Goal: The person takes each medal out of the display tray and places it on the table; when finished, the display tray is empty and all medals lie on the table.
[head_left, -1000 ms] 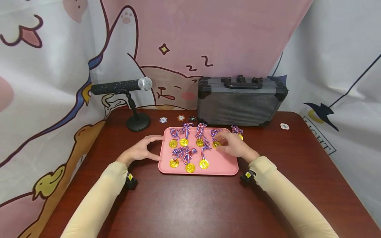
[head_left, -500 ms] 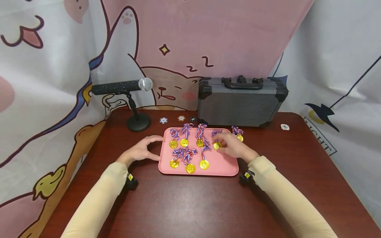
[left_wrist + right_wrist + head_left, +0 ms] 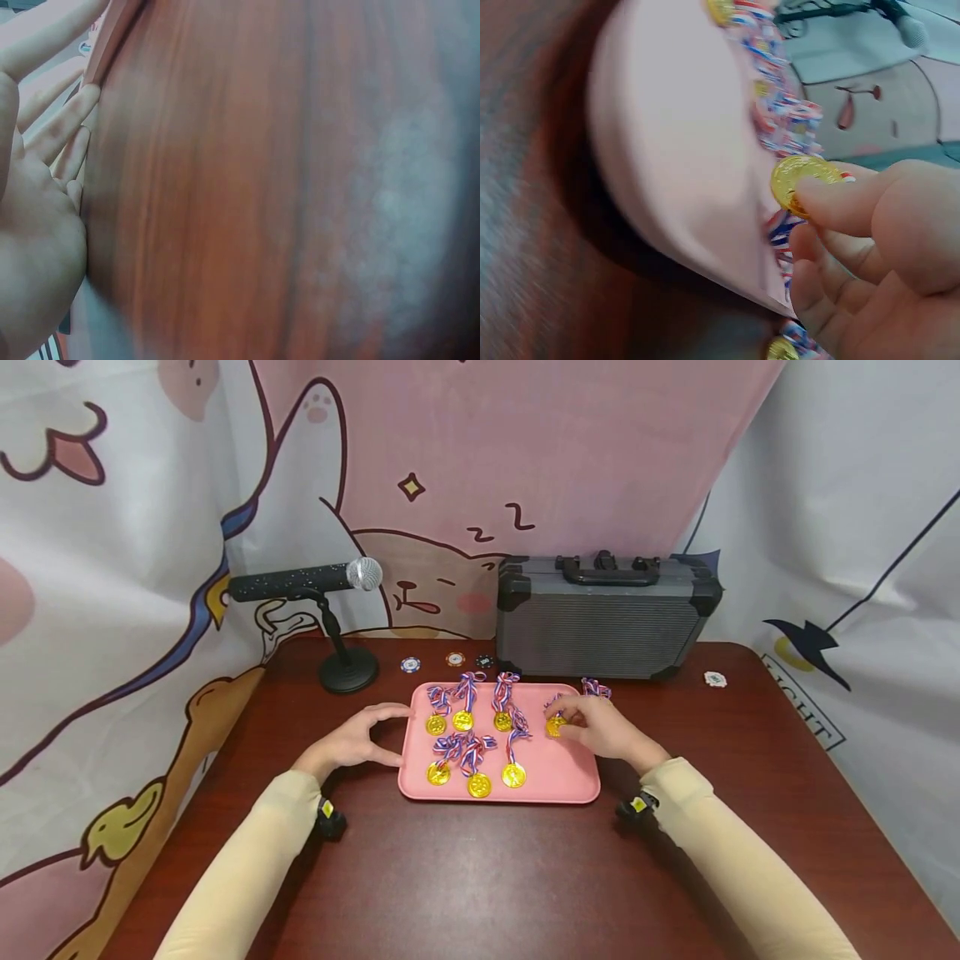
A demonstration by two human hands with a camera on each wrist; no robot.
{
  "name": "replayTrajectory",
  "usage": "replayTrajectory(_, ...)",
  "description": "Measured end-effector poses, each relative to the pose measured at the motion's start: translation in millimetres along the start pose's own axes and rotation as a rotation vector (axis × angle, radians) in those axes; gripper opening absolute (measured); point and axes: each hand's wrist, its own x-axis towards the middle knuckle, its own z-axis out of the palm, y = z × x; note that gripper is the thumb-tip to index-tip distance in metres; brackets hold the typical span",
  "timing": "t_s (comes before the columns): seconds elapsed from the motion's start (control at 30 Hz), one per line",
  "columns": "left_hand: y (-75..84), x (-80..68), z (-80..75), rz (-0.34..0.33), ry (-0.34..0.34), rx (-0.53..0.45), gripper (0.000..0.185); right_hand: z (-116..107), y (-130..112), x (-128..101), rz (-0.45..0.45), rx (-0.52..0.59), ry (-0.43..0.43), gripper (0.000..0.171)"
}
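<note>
In the head view, a pink tray lies on the table with several gold medals on striped red, white and blue ribbons. My left hand is at the tray's left end, thumb and fingers spread toward its rim. The left wrist view shows extended fingers beside the tray edge. Over the tray's right part, my right hand pinches a gold medal between thumb and fingers. Its ribbon is partly hidden behind the hand. Another medal's ribbon lies just past the tray's back right corner.
A grey hard case stands behind the tray. To the back left is a microphone on a black stand. Poker chips lie along the back, one blue and white, and a white one at the right.
My right hand has shifted slightly right along with the medal it pinches, widening the gap to the neighbouring medals. My left hand stays at the tray's left end.
</note>
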Motion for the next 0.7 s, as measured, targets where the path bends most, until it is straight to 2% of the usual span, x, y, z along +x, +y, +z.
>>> replayTrajectory(0.1,-7.8,2.0,-0.8,-0.003,-0.004,0.006,0.085,-16.9,2.5,-5.3,0.003,0.048,0.066,0.03)
replayTrajectory(0.3,-9.6,2.0,-1.0,-0.002,-0.002,0.014,0.085,-62.9,5.2,-23.0,0.077,0.183,0.204,0.036)
replayTrajectory(0.47,-9.4,1.7,-1.1,-0.004,0.007,0.017,0.084,-93.4,17.8,-34.9,0.153,0.151,0.34,0.037)
replayTrajectory(0.57,-8.1,1.8,-0.1,-0.001,0.011,0.002,0.085,-99.5,32.8,-41.1,0.191,0.116,0.373,0.037)
replayTrajectory(0.7,-7.6,1.5,1.1,0.001,0.012,-0.03,0.086,-91.5,58.2,-46.9,0.219,0.098,0.336,0.034)
